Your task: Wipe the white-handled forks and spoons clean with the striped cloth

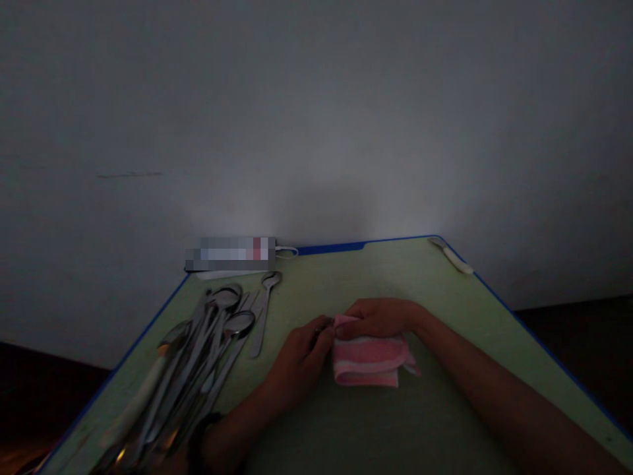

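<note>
A folded pink-and-white cloth (368, 353) hangs from my right hand (378, 316), whose fingers are closed on its upper edge just above the green table. My left hand (304, 353) is closed too, its fingertips meeting the cloth's left corner. A small dark, shiny bit shows between those fingers, but what it belongs to is hidden. Left of my left hand lies a pile of metal cutlery (198, 369), mostly spoons with long handles. One spoon (264, 313) rests apart at the pile's right side.
A fork-like utensil with a white handle (457, 259) lies at the table's far right corner. At the back left stands a blurred-out device (232, 254) with a white cable (289, 251). The blue-edged green table (341, 277) meets a grey wall (316, 119).
</note>
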The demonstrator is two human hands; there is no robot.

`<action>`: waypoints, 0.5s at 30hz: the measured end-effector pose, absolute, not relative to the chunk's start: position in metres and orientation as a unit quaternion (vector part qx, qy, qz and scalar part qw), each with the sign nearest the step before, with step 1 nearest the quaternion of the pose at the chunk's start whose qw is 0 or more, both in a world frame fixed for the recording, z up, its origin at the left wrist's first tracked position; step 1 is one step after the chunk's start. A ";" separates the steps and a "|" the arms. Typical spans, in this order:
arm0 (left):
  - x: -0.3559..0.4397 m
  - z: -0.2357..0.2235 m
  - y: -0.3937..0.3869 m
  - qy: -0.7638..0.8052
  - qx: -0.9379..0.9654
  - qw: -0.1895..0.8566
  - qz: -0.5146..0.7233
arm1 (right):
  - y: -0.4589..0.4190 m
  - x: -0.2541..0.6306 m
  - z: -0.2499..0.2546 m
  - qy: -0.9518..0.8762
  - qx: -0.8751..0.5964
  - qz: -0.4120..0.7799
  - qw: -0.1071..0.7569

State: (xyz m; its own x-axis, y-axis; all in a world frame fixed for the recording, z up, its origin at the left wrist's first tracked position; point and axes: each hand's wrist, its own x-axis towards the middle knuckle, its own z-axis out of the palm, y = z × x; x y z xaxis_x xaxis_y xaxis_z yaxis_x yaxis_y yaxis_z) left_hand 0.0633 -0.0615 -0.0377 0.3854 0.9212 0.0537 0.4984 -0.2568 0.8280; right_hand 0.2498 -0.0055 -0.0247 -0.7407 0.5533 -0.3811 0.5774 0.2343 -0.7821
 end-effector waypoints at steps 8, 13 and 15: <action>0.063 -0.041 -0.061 0.491 0.745 0.353 0.281 | -0.007 0.249 -0.023 0.778 0.365 -0.511 0.012; 0.063 -0.039 -0.061 0.478 0.745 0.371 0.281 | -0.005 0.249 -0.025 0.779 0.368 -0.507 0.015; 0.063 -0.039 -0.061 0.473 0.745 0.375 0.284 | -0.005 0.249 -0.025 0.780 0.365 -0.508 0.014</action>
